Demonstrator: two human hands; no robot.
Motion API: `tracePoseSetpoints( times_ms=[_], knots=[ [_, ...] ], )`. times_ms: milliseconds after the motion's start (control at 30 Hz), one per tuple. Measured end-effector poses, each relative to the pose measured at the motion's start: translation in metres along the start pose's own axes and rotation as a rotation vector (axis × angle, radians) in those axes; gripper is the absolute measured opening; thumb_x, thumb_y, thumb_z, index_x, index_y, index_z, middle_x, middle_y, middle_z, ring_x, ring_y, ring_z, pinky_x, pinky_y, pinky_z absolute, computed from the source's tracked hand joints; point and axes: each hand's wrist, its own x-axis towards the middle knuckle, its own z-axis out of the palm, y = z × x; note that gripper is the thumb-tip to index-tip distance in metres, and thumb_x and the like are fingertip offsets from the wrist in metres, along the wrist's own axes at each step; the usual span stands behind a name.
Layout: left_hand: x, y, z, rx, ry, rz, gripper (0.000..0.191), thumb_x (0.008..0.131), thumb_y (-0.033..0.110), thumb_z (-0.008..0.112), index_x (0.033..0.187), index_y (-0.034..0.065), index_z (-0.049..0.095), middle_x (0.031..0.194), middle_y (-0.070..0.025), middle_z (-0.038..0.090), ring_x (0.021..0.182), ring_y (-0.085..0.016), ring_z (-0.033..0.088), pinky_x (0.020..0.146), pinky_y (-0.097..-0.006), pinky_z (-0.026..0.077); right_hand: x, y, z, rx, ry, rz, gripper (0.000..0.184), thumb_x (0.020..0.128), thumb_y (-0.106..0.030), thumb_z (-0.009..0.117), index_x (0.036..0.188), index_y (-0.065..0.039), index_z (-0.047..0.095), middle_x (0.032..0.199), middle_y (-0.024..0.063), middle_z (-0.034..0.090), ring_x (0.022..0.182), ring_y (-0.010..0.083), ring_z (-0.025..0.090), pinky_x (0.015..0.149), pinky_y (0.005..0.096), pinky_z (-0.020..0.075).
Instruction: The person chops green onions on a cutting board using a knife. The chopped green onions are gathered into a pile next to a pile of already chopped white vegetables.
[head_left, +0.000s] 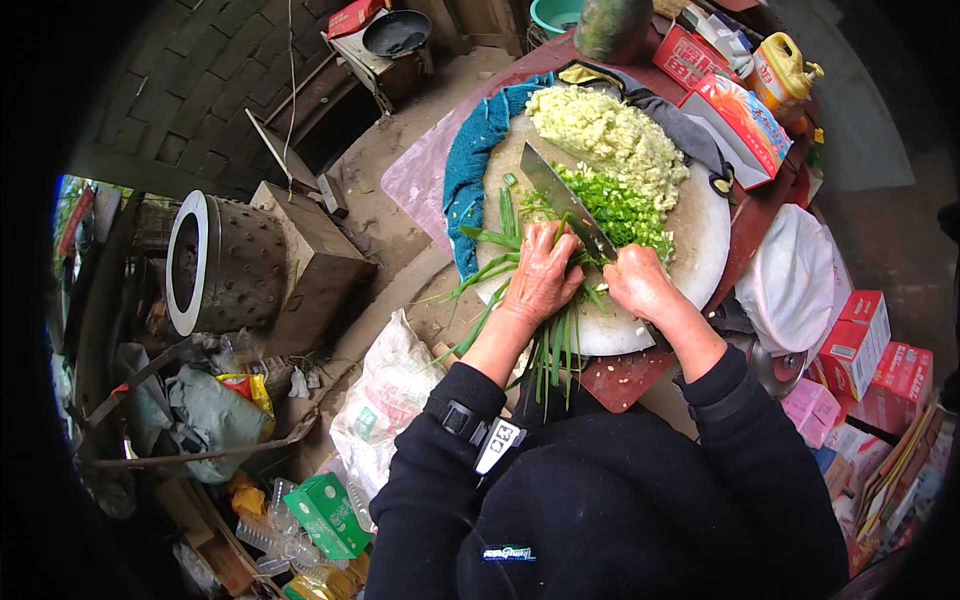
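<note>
My left hand (543, 271) presses a bunch of long green scallions (556, 346) against a round chopping board (694, 255). Their leaves trail over the board's near edge and out to the left. In my right hand (642, 280) is the handle of a broad cleaver (568, 201), its blade slanting up and left just beyond my left fingers. Chopped green scallion (626, 208) lies against the blade's right side. Behind that sits a large heap of pale, finely chopped vegetable (600, 131). A few cut green pieces (508, 212) lie left of the cleaver.
A blue towel (472, 180) and a dark grey cloth (667, 124) wrap the board's far rim. Cartons (739, 124) and a yellow jug (781, 71) crowd the red table's far right. A white sack (386, 397) stands at my left, a white cloth-covered item (787, 277) at right.
</note>
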Motion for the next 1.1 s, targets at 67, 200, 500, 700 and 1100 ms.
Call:
tracePoseSetpoints(
  times_ms=[67,200,500,700,1100],
  knots=[
    [0.005,0.000,-0.002,0.040,0.020,-0.021,0.042,0.068,0.012,0.073,0.106,0.0068,0.056,0.120,-0.0176,0.049,0.117,-0.041,0.045,0.104,-0.0526,0.035,0.001,-0.001,0.001,0.022,-0.011,0.045,0.026,0.082,-0.013,0.059,0.070,0.010,0.063,0.070,0.0327,0.060,0.069,0.0463,0.065,0.065,0.0484,0.0536],
    [0.007,0.010,-0.017,0.261,-0.012,-0.048,0.047,0.066,0.022,0.078,0.108,0.0107,0.060,0.125,-0.0161,0.048,0.127,-0.039,0.037,0.111,-0.0614,0.020,0.001,-0.002,0.001,-0.016,0.024,0.000,0.024,0.081,-0.011,0.060,0.069,0.009,0.063,0.067,0.0319,0.060,0.067,0.0450,0.065,0.062,0.0483,0.0534],
    [0.011,0.011,-0.030,0.185,-0.096,-0.311,0.065,0.063,0.029,0.084,0.121,0.0132,0.060,0.138,-0.0209,0.042,0.132,-0.045,0.034,0.108,-0.0582,0.029,0.001,-0.001,-0.002,-0.166,-0.043,-0.155,0.020,0.078,-0.010,0.059,0.065,0.003,0.067,0.067,0.0254,0.062,0.066,0.0435,0.065,0.064,0.0468,0.0540],
    [0.000,0.013,-0.016,0.119,0.022,-0.186,0.072,0.067,0.011,0.080,0.133,0.0127,0.050,0.135,-0.0169,0.049,0.120,-0.037,0.049,0.099,-0.0476,0.040,0.000,-0.002,-0.001,-0.036,0.013,-0.031,0.020,0.078,-0.011,0.058,0.066,0.000,0.069,0.067,0.0234,0.063,0.066,0.0422,0.065,0.065,0.0464,0.0542],
    [-0.004,0.013,-0.014,0.353,0.042,-0.046,0.052,0.083,0.024,0.070,0.130,0.0073,0.057,0.135,-0.0101,0.051,0.119,-0.034,0.045,0.101,-0.0456,0.039,0.002,-0.002,0.002,-0.147,0.032,-0.096,0.021,0.079,-0.011,0.060,0.066,0.002,0.068,0.067,0.0248,0.063,0.067,0.0426,0.066,0.065,0.0464,0.0549]
  ],
)
